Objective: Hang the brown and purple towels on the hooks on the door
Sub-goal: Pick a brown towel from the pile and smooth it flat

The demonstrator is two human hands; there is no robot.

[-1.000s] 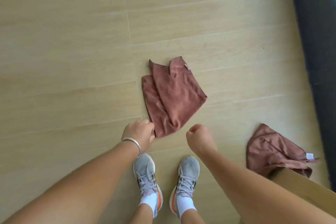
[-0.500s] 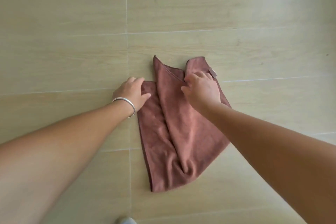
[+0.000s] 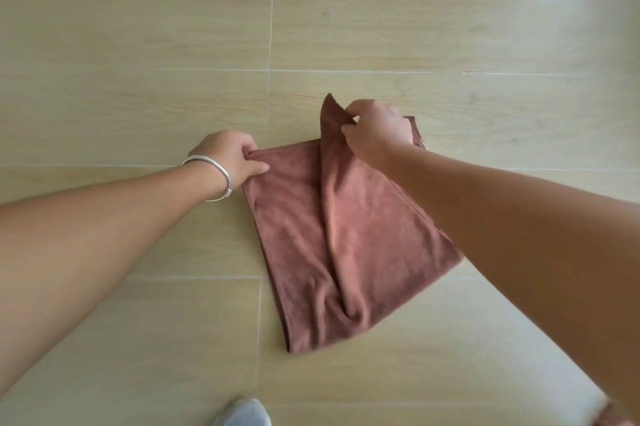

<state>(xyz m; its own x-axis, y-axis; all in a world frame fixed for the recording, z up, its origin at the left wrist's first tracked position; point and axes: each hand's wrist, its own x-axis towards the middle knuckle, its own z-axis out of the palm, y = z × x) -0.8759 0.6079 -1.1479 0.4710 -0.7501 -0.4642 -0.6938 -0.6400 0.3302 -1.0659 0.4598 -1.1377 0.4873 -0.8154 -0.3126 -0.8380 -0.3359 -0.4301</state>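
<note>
Bending lower than a moment before, the person's left hand [image 3: 231, 158] and right hand [image 3: 375, 129] each pinched a far corner of the rumpled brown terry towel [image 3: 341, 235], mostly flat on the pale wood-look floor [image 3: 138, 45]; lifting looked imminent.

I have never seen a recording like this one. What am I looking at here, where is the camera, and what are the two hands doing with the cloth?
No machine is here: these are a person's two bare arms. The camera sits on the person's head and looks down, so you see the floor from above. A brown towel lies on it, partly folded. The left hand, with a silver bracelet on the wrist, pinches the towel's left corner. The right hand pinches a raised fold near the top edge. The grey tip at the bottom is a shoe.
</note>
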